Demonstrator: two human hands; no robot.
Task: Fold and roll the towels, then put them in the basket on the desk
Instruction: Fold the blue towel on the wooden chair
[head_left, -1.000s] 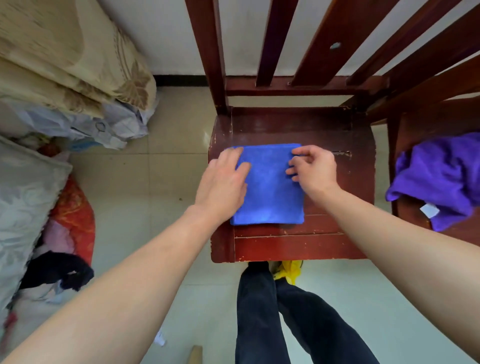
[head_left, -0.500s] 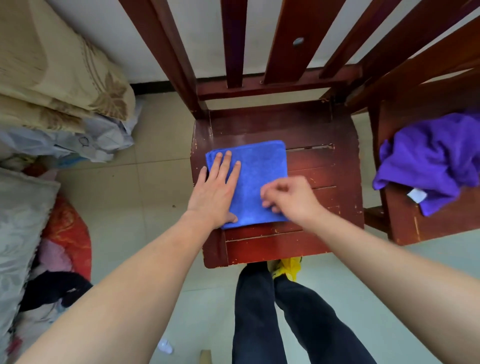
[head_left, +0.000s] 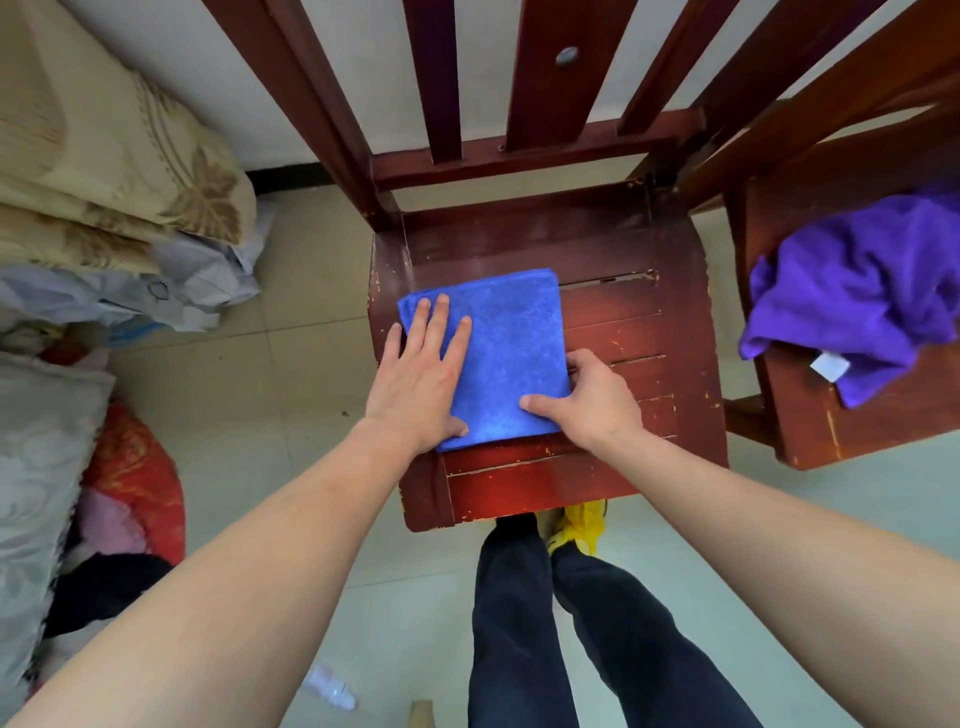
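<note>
A blue towel, folded into a flat rectangle, lies on the seat of a dark red wooden chair. My left hand lies flat on the towel's left half with its fingers straight. My right hand is at the towel's near right corner, thumb on top and fingers curled at the right edge. A crumpled purple towel lies on a second chair at the right. No basket is in view.
The second wooden chair stands close at the right. Folded bedding, plastic bags and a grey pillow are piled at the left. My legs stand on the tiled floor in front of the chair.
My right hand slid from the towel's far right corner down to its near right corner and took hold there. My left hand flattened and stayed pressing on the left half.
</note>
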